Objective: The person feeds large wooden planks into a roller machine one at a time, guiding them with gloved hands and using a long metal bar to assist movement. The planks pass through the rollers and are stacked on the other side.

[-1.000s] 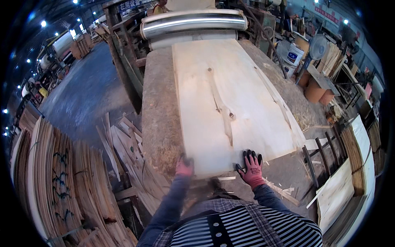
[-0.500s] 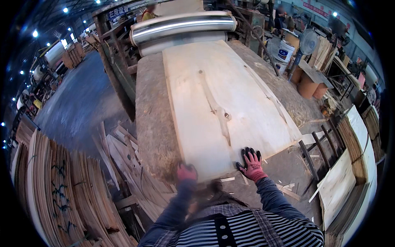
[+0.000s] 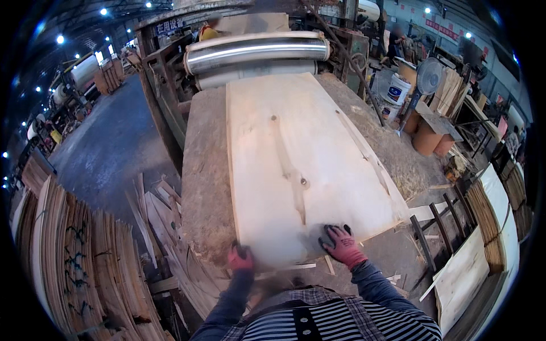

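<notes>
- Right hand (image 3: 344, 248): turned inward since half a second ago, fingers loosely spread on near edge of veneer sheet (image 3: 273, 159); seemingly steadying it.
- Left hand (image 3: 241, 257): at near-left corner, well apart from right; grip impossible to tell.
- Veneer sheet: on brown table (image 3: 205, 159), before metal roller (image 3: 256, 52).
- Room: blue-grey floor (image 3: 108, 136), veneer stack (image 3: 85, 267), fan (image 3: 429, 76).

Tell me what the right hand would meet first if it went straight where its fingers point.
The right hand would probably meet the pale wood sheet first; whether its fingers touch it is unclear.
</notes>
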`<act>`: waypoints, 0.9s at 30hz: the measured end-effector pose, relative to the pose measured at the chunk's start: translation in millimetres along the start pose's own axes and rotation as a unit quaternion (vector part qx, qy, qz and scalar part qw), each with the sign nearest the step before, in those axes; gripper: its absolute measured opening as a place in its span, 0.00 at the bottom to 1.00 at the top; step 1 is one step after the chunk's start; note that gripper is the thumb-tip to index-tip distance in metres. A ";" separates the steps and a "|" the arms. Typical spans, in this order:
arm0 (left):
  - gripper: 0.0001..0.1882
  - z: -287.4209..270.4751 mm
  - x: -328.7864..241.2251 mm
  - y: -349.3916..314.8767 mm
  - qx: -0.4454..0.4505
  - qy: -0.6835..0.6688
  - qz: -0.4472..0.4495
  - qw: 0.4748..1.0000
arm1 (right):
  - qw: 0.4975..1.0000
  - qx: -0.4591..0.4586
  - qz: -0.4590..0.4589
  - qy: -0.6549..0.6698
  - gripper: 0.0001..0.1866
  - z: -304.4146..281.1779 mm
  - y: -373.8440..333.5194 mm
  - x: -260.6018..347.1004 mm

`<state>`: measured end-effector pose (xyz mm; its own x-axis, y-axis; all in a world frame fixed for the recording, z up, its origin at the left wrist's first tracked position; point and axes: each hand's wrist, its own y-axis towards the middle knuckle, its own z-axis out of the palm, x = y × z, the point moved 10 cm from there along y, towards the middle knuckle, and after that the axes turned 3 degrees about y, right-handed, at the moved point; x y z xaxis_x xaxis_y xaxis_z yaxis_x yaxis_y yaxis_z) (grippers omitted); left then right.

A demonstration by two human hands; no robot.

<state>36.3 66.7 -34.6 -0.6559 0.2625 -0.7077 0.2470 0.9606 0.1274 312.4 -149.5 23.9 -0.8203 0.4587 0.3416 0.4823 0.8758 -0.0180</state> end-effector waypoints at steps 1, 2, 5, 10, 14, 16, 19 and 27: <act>0.27 -2.1 2.2 -0.9 -0.004 -0.011 -0.004 1.000 | 0.997 -0.064 -0.007 0.045 0.33 -26.1 3.8 -6.4; 0.27 -3.7 2.0 -1.3 -0.008 -0.022 -0.007 1.000 | 0.994 -0.104 0.006 0.014 0.32 -44.4 8.5 -21.8; 0.26 4.1 12.3 5.7 -0.006 -0.044 0.002 0.999 | 0.976 -0.197 0.078 -0.052 0.32 -79.7 20.6 -86.8; 0.26 10.1 28.9 7.8 -0.050 -0.089 0.021 0.995 | 0.959 -0.207 0.156 -0.111 0.34 -68.4 37.0 -150.1; 0.25 0.5 26.4 0.1 -0.061 0.063 -0.018 0.996 | 0.955 -0.217 0.176 -0.099 0.32 -55.1 37.8 -158.6; 0.24 0.3 17.0 -3.2 -0.066 0.050 0.005 0.997 | 0.957 -0.222 0.164 -0.089 0.31 -61.1 38.0 -154.9; 0.24 4.6 38.3 -2.2 -0.082 0.018 -0.027 0.996 | 0.960 -0.210 0.166 -0.084 0.33 -62.4 37.8 -154.7; 0.24 -0.7 8.9 -0.9 -0.054 -0.005 0.009 0.998 | 0.961 -0.192 0.189 -0.063 0.34 -60.2 38.7 -161.9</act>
<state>29.7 68.2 -40.5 -0.6454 0.2794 -0.7109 0.1798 0.9601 0.2141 482.4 -198.9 24.5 -0.5839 0.7683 0.2622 0.8107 0.5350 0.2379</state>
